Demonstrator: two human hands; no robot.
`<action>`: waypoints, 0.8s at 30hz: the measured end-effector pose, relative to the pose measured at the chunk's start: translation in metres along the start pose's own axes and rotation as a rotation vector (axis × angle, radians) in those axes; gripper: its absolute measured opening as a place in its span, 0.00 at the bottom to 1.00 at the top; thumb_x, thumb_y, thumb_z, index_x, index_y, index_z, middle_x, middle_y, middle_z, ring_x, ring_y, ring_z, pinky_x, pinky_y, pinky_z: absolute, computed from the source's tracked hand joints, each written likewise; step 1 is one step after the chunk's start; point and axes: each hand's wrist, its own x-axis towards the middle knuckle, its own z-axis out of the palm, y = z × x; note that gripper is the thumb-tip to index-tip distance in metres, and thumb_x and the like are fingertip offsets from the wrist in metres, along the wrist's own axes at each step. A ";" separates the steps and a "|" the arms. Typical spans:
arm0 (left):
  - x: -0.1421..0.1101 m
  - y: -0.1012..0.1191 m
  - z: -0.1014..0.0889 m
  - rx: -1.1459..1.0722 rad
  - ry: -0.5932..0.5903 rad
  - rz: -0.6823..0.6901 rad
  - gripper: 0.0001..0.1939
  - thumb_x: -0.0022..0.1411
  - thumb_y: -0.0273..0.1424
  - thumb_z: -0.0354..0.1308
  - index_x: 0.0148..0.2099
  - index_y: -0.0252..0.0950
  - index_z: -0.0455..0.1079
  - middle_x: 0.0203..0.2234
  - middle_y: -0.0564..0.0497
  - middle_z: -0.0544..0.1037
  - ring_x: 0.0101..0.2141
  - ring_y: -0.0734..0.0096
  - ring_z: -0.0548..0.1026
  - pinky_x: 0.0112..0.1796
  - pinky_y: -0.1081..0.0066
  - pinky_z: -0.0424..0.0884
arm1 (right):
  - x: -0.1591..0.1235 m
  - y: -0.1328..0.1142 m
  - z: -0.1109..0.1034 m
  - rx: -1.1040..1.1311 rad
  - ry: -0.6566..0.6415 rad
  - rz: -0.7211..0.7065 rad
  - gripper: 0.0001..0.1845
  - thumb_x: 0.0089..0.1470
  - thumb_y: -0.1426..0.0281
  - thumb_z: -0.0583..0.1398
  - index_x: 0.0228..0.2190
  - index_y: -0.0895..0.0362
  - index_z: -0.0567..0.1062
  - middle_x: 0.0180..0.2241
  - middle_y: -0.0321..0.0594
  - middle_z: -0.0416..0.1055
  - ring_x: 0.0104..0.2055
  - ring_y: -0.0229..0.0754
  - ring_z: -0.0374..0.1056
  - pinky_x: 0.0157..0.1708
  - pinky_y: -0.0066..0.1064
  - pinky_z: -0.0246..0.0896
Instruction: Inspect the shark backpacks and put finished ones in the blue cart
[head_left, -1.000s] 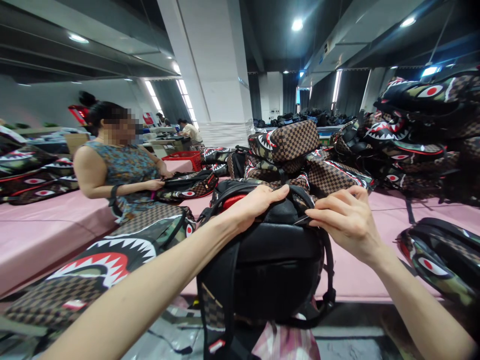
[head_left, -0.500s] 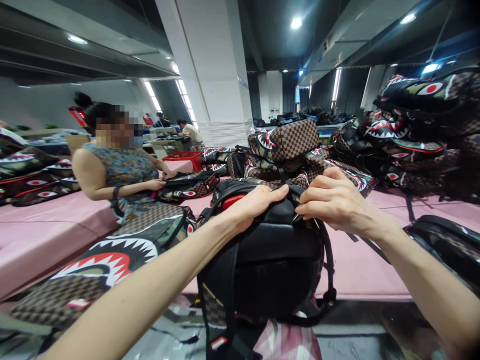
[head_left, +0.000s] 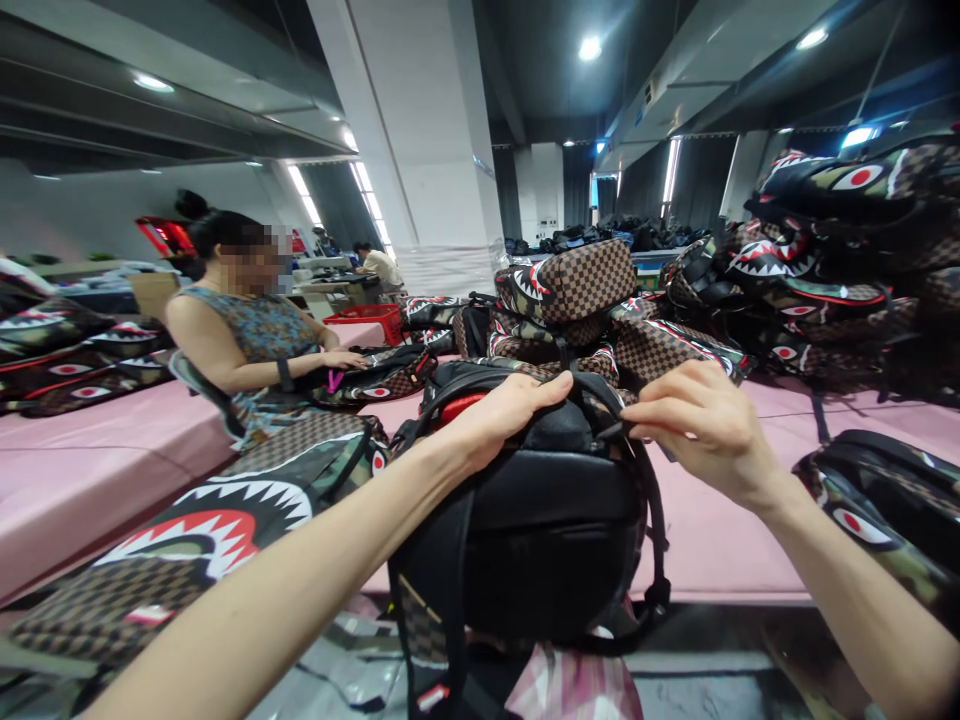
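Note:
A black backpack [head_left: 555, 550] stands upright in front of me at the table edge, its padded back panel facing me. Checkered cloth shows on its side, and red lining near its top. My left hand [head_left: 517, 405] grips the top edge, thumb on the near side and fingers hidden behind. Just right of the top handle, my right hand [head_left: 697, 425] is closed in a pinch. A small dark pointed piece sticks out from its fingertips toward the backpack; I cannot tell what it is.
A shark-mouth backpack [head_left: 217, 520] lies at left. More stand piled [head_left: 585, 280] behind and at right [head_left: 840, 250], along the pink table [head_left: 720, 530]. Another backpack [head_left: 885, 500] lies near my right forearm. A co-worker [head_left: 247, 320] sits at left, hands on a backpack. Behind is a red crate [head_left: 367, 322].
My right hand has moved a little to the right, away from the top handle, still pinched. My left hand stays on the backpack. The co-worker has shifted right, one hand now lying flatter on their backpack.

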 end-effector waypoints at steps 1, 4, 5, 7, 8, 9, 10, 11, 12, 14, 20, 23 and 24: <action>0.001 -0.001 0.000 -0.012 -0.006 0.005 0.26 0.41 0.51 0.64 0.26 0.30 0.74 0.22 0.48 0.78 0.22 0.72 0.72 0.28 0.73 0.66 | -0.005 -0.003 0.000 -0.025 0.028 0.059 0.04 0.54 0.70 0.60 0.32 0.55 0.75 0.29 0.38 0.73 0.32 0.39 0.64 0.34 0.33 0.55; 0.002 -0.002 -0.001 -0.029 -0.010 0.006 0.28 0.40 0.53 0.63 0.28 0.30 0.75 0.23 0.46 0.78 0.26 0.68 0.74 0.32 0.70 0.68 | -0.022 -0.019 0.005 -0.085 0.086 0.207 0.06 0.53 0.73 0.60 0.35 0.57 0.75 0.29 0.40 0.72 0.31 0.39 0.63 0.32 0.31 0.57; 0.002 -0.002 -0.001 -0.026 -0.006 0.003 0.28 0.40 0.54 0.63 0.28 0.30 0.75 0.24 0.46 0.78 0.26 0.67 0.74 0.32 0.70 0.68 | -0.027 -0.026 0.008 -0.086 0.097 0.245 0.07 0.53 0.73 0.60 0.36 0.58 0.75 0.29 0.41 0.72 0.31 0.39 0.64 0.31 0.31 0.57; 0.002 -0.002 -0.001 -0.017 -0.007 -0.004 0.28 0.40 0.54 0.62 0.28 0.30 0.75 0.24 0.45 0.79 0.27 0.67 0.74 0.33 0.70 0.68 | -0.032 -0.039 0.014 -0.097 0.134 0.306 0.08 0.53 0.74 0.60 0.37 0.60 0.74 0.29 0.41 0.72 0.31 0.39 0.64 0.31 0.30 0.58; 0.001 -0.002 -0.001 -0.016 -0.014 -0.003 0.28 0.41 0.54 0.62 0.28 0.30 0.75 0.25 0.45 0.79 0.27 0.66 0.74 0.33 0.70 0.68 | -0.033 -0.043 0.017 -0.111 0.151 0.326 0.07 0.53 0.74 0.60 0.37 0.60 0.74 0.29 0.41 0.71 0.32 0.39 0.64 0.31 0.30 0.58; 0.001 -0.002 -0.001 -0.016 -0.022 -0.001 0.28 0.42 0.54 0.62 0.28 0.30 0.75 0.26 0.45 0.79 0.28 0.66 0.74 0.34 0.70 0.68 | -0.032 -0.047 0.019 -0.129 0.166 0.337 0.07 0.52 0.74 0.61 0.36 0.60 0.74 0.29 0.41 0.72 0.31 0.39 0.64 0.31 0.30 0.58; 0.001 -0.002 -0.001 -0.016 -0.030 0.000 0.28 0.42 0.54 0.62 0.28 0.30 0.75 0.27 0.44 0.79 0.29 0.66 0.74 0.34 0.69 0.68 | -0.031 -0.050 0.021 -0.148 0.176 0.343 0.07 0.52 0.74 0.61 0.35 0.60 0.74 0.28 0.40 0.72 0.31 0.39 0.64 0.31 0.30 0.58; 0.001 -0.002 -0.001 -0.015 -0.036 0.002 0.28 0.42 0.54 0.61 0.28 0.30 0.75 0.28 0.44 0.79 0.29 0.65 0.75 0.35 0.69 0.68 | -0.030 -0.051 0.021 -0.162 0.181 0.348 0.06 0.51 0.74 0.61 0.35 0.59 0.75 0.28 0.40 0.72 0.31 0.39 0.65 0.31 0.30 0.58; 0.001 -0.003 -0.001 -0.012 -0.039 0.004 0.28 0.43 0.54 0.61 0.28 0.30 0.74 0.28 0.44 0.79 0.30 0.65 0.75 0.36 0.69 0.68 | -0.029 -0.052 0.021 -0.167 0.181 0.352 0.06 0.51 0.74 0.61 0.35 0.59 0.75 0.28 0.40 0.72 0.31 0.39 0.65 0.32 0.30 0.58; 0.001 -0.003 -0.001 -0.008 -0.035 0.004 0.28 0.42 0.54 0.61 0.27 0.30 0.74 0.28 0.44 0.79 0.29 0.65 0.74 0.36 0.68 0.68 | -0.029 -0.052 0.020 -0.161 0.182 0.365 0.06 0.51 0.74 0.61 0.34 0.59 0.75 0.28 0.39 0.72 0.31 0.39 0.65 0.32 0.30 0.58; 0.003 -0.003 -0.001 -0.030 -0.007 -0.008 0.28 0.40 0.53 0.63 0.27 0.30 0.74 0.26 0.45 0.79 0.28 0.66 0.74 0.34 0.69 0.67 | -0.032 -0.060 0.016 -0.214 0.177 0.409 0.06 0.51 0.74 0.61 0.34 0.58 0.75 0.28 0.39 0.72 0.32 0.39 0.66 0.33 0.30 0.58; 0.003 -0.003 -0.001 -0.021 -0.001 -0.017 0.28 0.40 0.54 0.63 0.26 0.30 0.75 0.25 0.45 0.79 0.28 0.65 0.74 0.35 0.69 0.67 | -0.027 -0.065 0.018 -0.256 0.166 0.407 0.06 0.51 0.73 0.62 0.34 0.58 0.75 0.28 0.39 0.72 0.31 0.39 0.65 0.33 0.30 0.58; 0.003 -0.003 -0.001 -0.020 0.001 -0.020 0.28 0.40 0.54 0.63 0.27 0.30 0.75 0.25 0.45 0.79 0.28 0.65 0.74 0.35 0.69 0.67 | -0.026 -0.066 0.019 -0.265 0.164 0.405 0.06 0.51 0.73 0.62 0.34 0.58 0.75 0.28 0.39 0.72 0.31 0.38 0.65 0.33 0.30 0.58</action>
